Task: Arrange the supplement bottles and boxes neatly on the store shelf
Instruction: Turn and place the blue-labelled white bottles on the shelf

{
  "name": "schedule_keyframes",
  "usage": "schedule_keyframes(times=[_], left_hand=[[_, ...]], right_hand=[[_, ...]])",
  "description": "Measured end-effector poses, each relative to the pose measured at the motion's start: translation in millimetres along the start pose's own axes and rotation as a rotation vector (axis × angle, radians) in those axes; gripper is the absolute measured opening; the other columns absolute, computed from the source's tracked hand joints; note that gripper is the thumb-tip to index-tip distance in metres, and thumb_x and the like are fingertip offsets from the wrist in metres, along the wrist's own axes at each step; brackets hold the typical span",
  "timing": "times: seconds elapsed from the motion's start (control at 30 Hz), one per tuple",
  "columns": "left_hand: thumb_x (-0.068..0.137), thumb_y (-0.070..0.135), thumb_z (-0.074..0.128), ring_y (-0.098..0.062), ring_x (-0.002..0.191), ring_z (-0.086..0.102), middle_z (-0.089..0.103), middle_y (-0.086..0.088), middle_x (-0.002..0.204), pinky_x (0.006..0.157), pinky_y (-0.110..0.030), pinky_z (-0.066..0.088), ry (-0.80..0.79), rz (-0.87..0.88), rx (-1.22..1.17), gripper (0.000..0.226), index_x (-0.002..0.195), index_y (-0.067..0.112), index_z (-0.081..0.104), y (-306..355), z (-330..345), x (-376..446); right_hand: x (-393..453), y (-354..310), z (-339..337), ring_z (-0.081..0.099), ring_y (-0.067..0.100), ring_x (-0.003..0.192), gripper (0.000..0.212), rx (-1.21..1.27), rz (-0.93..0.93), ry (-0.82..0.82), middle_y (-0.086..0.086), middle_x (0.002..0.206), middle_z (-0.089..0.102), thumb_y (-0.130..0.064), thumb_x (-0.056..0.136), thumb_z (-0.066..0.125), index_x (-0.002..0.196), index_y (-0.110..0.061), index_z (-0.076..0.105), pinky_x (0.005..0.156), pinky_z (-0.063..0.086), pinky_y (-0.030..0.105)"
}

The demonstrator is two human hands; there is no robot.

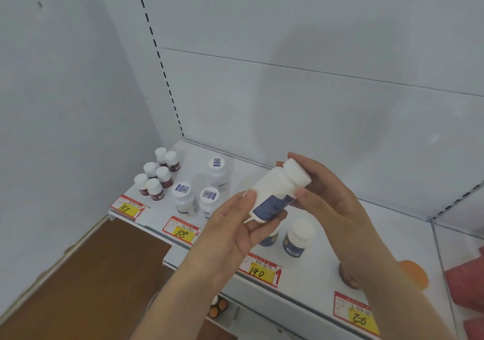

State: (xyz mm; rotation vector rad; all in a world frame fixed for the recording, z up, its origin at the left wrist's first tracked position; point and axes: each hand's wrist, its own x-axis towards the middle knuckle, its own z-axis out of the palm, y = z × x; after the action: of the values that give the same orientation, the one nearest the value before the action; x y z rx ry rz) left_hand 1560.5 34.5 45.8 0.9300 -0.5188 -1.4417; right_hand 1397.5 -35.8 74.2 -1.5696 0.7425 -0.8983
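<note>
- Bottle (272, 193), white smooth plastic with a dark blue label and a round white cap, is held tilted in the air above the shelf (392, 235), cap up and to the right.
- The left hand (235, 232) holds the bottom end, fingers curled under it and thumb on top.
- The right hand (322, 188) holds the cap end, fingers curled behind the cap and thumb on the side.
- The shelf is flat, white and smooth.
- Just under the held bottle stand two more blue-label bottles (297, 237) with round white caps.
- Left of the hands stand three white bottles (199, 190) with code stickers on their flat caps.
- Far left is a bunch of six small dark red bottles (157, 174) with white caps.
- Red and yellow paper price tags (180, 231) stick along the near edge.
</note>
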Motion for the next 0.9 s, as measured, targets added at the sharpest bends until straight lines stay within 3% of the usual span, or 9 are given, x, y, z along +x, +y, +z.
schedule_keyframes(times=[0.07, 0.2, 0.3, 0.4, 0.5, 0.63, 0.73, 0.83, 0.9], left_hand=[[0.092, 0.029, 0.054, -0.033, 0.109, 0.069, 0.068, -0.018, 0.124, 0.092, -0.037, 0.058, 0.056, 0.024, 0.014, 0.044, 0.127, 0.004, 0.059, 0, -13, -8], [0.084, 0.038, 0.054, -0.026, 0.087, 0.074, 0.073, -0.02, 0.112, 0.075, -0.028, 0.062, 0.24, 0.071, 0.083, 0.047, 0.119, 0.008, 0.065, -1, -50, -32], [0.085, 0.041, 0.052, -0.027, 0.09, 0.074, 0.072, -0.022, 0.112, 0.076, -0.03, 0.063, 0.419, 0.094, 0.078, 0.053, 0.12, 0.003, 0.065, -4, -86, -60], [0.089, 0.043, 0.052, -0.033, 0.107, 0.07, 0.07, -0.022, 0.117, 0.093, -0.041, 0.055, 0.597, 0.085, 0.064, 0.056, 0.123, 0.0, 0.064, -16, -124, -93], [0.085, 0.045, 0.057, -0.033, 0.103, 0.07, 0.071, -0.024, 0.113, 0.091, -0.039, 0.057, 0.768, 0.02, 0.002, 0.059, 0.118, -0.003, 0.066, -44, -172, -116], [0.087, 0.051, 0.058, -0.031, 0.095, 0.073, 0.074, -0.02, 0.106, 0.083, -0.037, 0.062, 0.936, -0.135, -0.054, 0.059, 0.116, 0.001, 0.066, -105, -245, -120], [0.1, 0.043, 0.05, -0.024, 0.086, 0.072, 0.074, -0.016, 0.104, 0.063, -0.024, 0.06, 1.076, -0.331, -0.088, 0.045, 0.112, 0.003, 0.066, -171, -312, -103], [0.104, 0.039, 0.046, -0.021, 0.089, 0.065, 0.069, -0.014, 0.116, 0.08, -0.033, 0.053, 1.142, -0.462, -0.06, 0.034, 0.102, 0.011, 0.066, -251, -374, -78], [0.104, 0.04, 0.046, -0.019, 0.093, 0.056, 0.063, -0.001, 0.103, 0.083, -0.029, 0.041, 1.168, -0.517, 0.043, 0.022, 0.1, 0.021, 0.057, -313, -416, -62]], right_hand=[[4, 2, 12, 0.065, 0.01, 0.113, 0.036, 0.007, 0.02, -0.028, -0.012, 0.124, 0.067, -0.037, 0.089, 0.061, 0.125, -0.03, 0.06, 0.093, 0.054, 0.035], [8, 9, 51, 0.068, 0.003, 0.098, 0.028, 0.067, 0.047, -0.174, -0.014, 0.108, 0.072, -0.024, 0.083, 0.069, 0.11, -0.025, 0.063, 0.069, 0.054, 0.017], [4, 26, 93, 0.068, 0.006, 0.105, 0.03, 0.054, 0.06, -0.33, -0.011, 0.109, 0.073, -0.008, 0.085, 0.073, 0.107, -0.024, 0.059, 0.08, 0.055, 0.019], [-3, 49, 139, 0.066, 0.002, 0.106, 0.038, -0.045, 0.081, -0.488, -0.013, 0.113, 0.07, -0.017, 0.083, 0.077, 0.11, -0.03, 0.054, 0.086, 0.057, 0.022], [-14, 86, 184, 0.065, -0.001, 0.107, 0.044, -0.152, 0.18, -0.596, -0.015, 0.123, 0.064, -0.027, 0.085, 0.075, 0.123, -0.034, 0.052, 0.089, 0.058, 0.023], [-35, 173, 234, 0.063, 0.008, 0.109, 0.034, -0.363, 0.336, -0.62, -0.014, 0.118, 0.063, -0.038, 0.089, 0.068, 0.12, -0.031, 0.055, 0.094, 0.056, 0.028], [-54, 260, 256, 0.061, 0.004, 0.103, 0.032, -0.432, 0.501, -0.597, -0.013, 0.112, 0.062, -0.035, 0.091, 0.067, 0.12, -0.025, 0.056, 0.074, 0.047, 0.002], [-74, 361, 269, 0.058, 0.006, 0.099, 0.035, -0.577, 0.563, -0.532, -0.007, 0.11, 0.064, -0.034, 0.095, 0.062, 0.123, -0.015, 0.058, 0.065, 0.037, -0.006], [-86, 439, 273, 0.06, 0.013, 0.097, 0.032, -0.672, 0.592, -0.473, -0.005, 0.103, 0.061, -0.032, 0.096, 0.061, 0.118, -0.01, 0.062, 0.062, 0.035, -0.005]])
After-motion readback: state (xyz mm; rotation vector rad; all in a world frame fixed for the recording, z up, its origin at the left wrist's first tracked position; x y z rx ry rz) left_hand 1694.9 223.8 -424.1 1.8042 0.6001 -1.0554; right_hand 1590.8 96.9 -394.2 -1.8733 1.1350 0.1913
